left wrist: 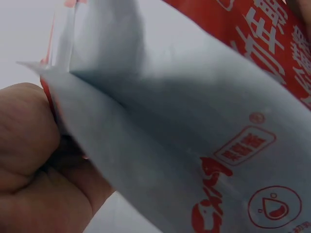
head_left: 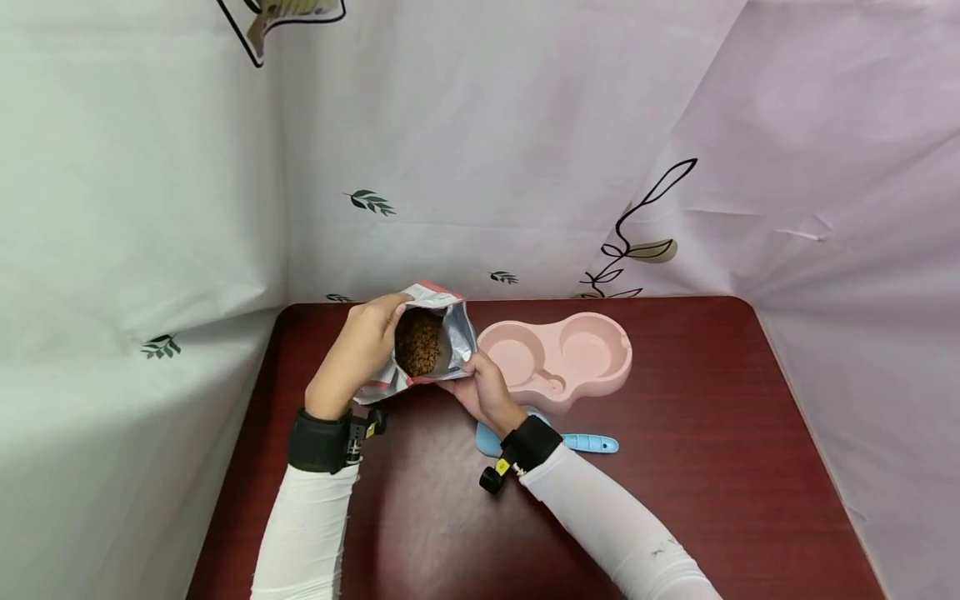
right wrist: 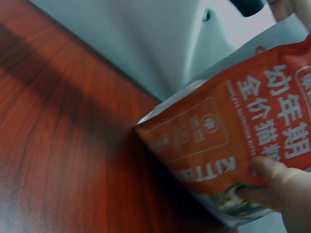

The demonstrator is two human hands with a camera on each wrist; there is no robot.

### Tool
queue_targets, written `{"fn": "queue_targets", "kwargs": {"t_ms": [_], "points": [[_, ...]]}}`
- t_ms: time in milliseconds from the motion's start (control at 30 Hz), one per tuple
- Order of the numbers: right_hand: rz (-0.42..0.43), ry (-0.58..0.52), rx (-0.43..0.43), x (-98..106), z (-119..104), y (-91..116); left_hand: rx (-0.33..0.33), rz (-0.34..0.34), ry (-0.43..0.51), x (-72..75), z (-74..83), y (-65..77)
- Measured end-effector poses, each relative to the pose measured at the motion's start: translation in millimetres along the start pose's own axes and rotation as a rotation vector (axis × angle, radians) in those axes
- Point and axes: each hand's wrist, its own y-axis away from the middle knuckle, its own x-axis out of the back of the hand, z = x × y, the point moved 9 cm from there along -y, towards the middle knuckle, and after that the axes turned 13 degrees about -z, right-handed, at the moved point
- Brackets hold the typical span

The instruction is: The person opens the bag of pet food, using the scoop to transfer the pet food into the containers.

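A red and silver cat food bag is tilted with its mouth spread apart, showing brown kibble inside. My left hand grips the upper left of the bag's rim, thumb at the opening. At the lower right of the rim, my right hand holds the bag's edge. White lettering, including "KITT", covers the red front of the bag in the right wrist view, where fingers lie against it. The left wrist view shows a creased silver side.
Just right of the bag stands a pink double bowl with two round wells. A blue scoop lies in front of it, partly hidden by my right wrist. Behind the dark red table hangs a pale printed cloth.
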Motion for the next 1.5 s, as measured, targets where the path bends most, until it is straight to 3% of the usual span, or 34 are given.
{"fn": "queue_targets", "kwargs": {"t_ms": [167, 433, 600, 833, 1033, 1167, 1267, 1500], "points": [[0.021, -0.001, 0.008, 8.9, 5.7, 3.5, -0.022, -0.036, -0.023, -13.1, 8.1, -0.5], [0.145, -0.067, 0.04, 19.3, 21.5, 25.0, -0.065, -0.075, -0.048, -38.7, 23.9, 10.7], [0.171, -0.048, 0.056, 21.0, 35.6, 35.3, -0.075, -0.061, -0.042, -43.1, 23.1, 19.6], [0.138, -0.014, 0.062, 17.2, 50.3, 39.2, -0.059, -0.068, -0.054, -44.9, 15.7, 29.1], [0.15, 0.006, 0.026, 14.2, 43.9, 40.4, -0.069, -0.052, -0.057, -43.8, 14.6, 29.6], [0.094, 0.196, 0.016, 9.0, 18.6, 51.1, -0.075, -0.052, -0.059, -43.4, 15.4, 28.4], [0.046, 0.412, 0.012, 5.8, -7.8, 67.6, -0.078, -0.06, -0.049, -43.2, 16.4, 27.8], [-0.042, 0.922, 0.147, 4.5, -67.4, 119.1, -0.075, -0.071, -0.027, -43.8, 17.9, 27.3]]}}
